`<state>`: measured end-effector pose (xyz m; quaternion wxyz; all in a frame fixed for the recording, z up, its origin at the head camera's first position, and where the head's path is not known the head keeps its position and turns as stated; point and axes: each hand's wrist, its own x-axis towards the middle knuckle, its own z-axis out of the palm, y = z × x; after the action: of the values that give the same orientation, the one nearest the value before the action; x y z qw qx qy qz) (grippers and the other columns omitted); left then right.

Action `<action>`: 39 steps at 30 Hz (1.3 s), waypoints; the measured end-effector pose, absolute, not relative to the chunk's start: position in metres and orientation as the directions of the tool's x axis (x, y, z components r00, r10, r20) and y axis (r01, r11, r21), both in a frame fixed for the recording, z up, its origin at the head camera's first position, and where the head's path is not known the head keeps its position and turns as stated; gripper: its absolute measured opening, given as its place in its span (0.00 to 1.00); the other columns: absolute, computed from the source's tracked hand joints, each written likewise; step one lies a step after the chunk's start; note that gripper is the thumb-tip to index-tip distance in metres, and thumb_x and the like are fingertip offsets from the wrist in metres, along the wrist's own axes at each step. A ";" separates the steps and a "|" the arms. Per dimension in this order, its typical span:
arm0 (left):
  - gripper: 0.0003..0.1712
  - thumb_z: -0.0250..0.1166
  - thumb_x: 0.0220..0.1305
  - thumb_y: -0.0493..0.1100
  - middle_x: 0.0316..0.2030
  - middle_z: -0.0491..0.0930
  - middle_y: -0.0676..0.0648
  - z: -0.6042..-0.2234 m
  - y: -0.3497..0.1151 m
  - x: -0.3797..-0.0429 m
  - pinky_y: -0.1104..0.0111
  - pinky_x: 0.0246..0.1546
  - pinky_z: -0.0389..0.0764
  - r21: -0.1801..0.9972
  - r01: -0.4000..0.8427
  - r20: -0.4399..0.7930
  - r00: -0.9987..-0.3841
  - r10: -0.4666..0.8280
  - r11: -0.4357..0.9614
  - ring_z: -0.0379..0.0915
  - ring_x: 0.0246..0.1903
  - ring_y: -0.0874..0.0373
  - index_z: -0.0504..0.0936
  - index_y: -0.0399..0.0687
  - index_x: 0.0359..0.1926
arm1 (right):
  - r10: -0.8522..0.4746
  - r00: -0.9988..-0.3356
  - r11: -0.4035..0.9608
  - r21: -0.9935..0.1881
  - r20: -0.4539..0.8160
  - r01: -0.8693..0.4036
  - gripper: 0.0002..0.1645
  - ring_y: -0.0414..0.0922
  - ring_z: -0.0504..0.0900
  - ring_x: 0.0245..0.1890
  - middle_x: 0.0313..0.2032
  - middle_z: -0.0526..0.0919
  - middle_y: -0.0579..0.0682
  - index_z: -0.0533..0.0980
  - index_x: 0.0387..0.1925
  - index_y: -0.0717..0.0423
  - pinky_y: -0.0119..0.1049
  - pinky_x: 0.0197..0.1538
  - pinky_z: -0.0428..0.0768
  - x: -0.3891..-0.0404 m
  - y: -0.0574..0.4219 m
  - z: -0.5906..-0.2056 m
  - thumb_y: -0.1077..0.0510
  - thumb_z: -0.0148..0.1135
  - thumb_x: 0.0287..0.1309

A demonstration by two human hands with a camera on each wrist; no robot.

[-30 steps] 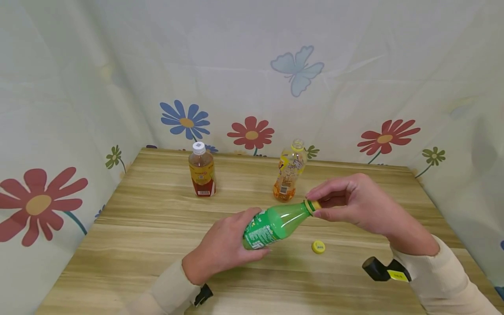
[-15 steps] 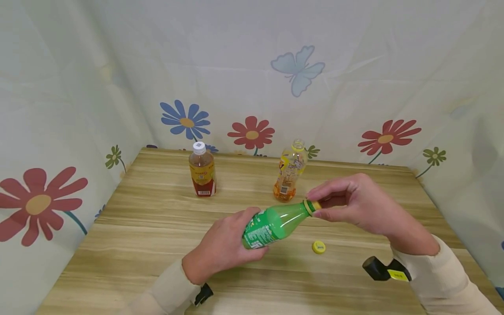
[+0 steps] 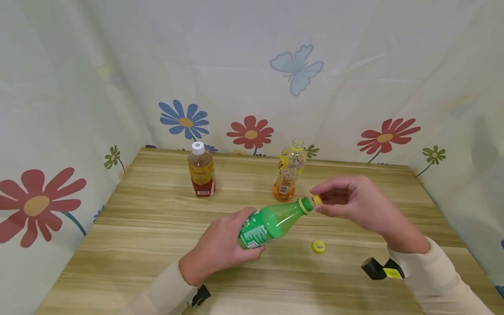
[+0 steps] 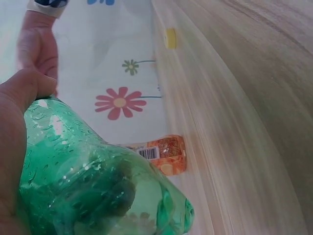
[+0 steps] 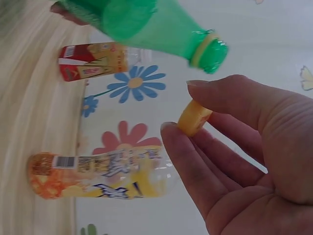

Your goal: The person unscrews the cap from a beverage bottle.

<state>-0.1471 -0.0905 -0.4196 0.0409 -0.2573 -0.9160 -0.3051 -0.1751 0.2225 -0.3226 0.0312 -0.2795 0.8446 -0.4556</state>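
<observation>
My left hand (image 3: 224, 245) grips a green Sprite bottle (image 3: 267, 224) round its label, tilted with the neck up to the right. The bottle's mouth is uncovered. Just off the mouth, my right hand (image 3: 350, 203) pinches a yellow bottle cap (image 5: 193, 118) between thumb and fingertips. In the right wrist view a small gap shows between the cap and the green neck (image 5: 210, 51). A second yellow cap (image 3: 318, 246) lies on the table below the bottle. Behind the hands stands an uncapped clear bottle (image 3: 289, 173) with a little orange drink in it.
A bottle of reddish-brown drink (image 3: 201, 173) with a white cap stands upright at the back left of the wooden table (image 3: 130, 245). A pale cloth printed with flowers (image 3: 220, 65) hangs behind the table and along its sides.
The yellow cap has come off the green bottle's neck in my right hand. The green bottle and my left hand have shifted slightly left. The other bottles and the loose cap stay put.
</observation>
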 end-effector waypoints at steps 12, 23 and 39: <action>0.41 0.77 0.52 0.62 0.43 0.84 0.57 -0.416 -0.089 -0.146 0.73 0.35 0.80 0.530 0.499 0.240 -0.863 0.444 0.685 0.78 0.35 0.67 0.73 0.56 0.63 | -0.519 -0.845 0.510 -0.748 0.126 -0.425 0.14 0.39 0.88 0.38 0.40 0.89 0.50 0.86 0.40 0.53 0.32 0.45 0.86 -0.179 0.217 -0.374 0.63 0.79 0.50; 0.42 0.77 0.51 0.62 0.44 0.84 0.57 -0.415 -0.091 -0.146 0.72 0.36 0.81 0.520 0.512 0.254 -0.857 0.448 0.684 0.79 0.37 0.66 0.73 0.56 0.63 | -0.554 -0.830 0.593 -0.674 0.055 -0.441 0.14 0.38 0.88 0.39 0.39 0.89 0.47 0.87 0.41 0.58 0.40 0.44 0.87 -0.180 0.209 -0.404 0.63 0.79 0.50; 0.42 0.77 0.52 0.62 0.44 0.83 0.57 -0.415 -0.091 -0.146 0.72 0.36 0.80 0.531 0.501 0.219 -0.860 0.460 0.684 0.78 0.36 0.66 0.72 0.57 0.65 | -0.621 -0.781 0.641 -0.535 0.058 -0.550 0.11 0.33 0.82 0.35 0.34 0.87 0.40 0.87 0.36 0.52 0.31 0.40 0.84 -0.178 0.198 -0.433 0.63 0.80 0.48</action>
<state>-0.1463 -0.0907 -0.4152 0.0341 -0.2622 -0.9169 -0.2991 -0.1784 0.1982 -0.4332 0.0655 -0.3240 0.9036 -0.2726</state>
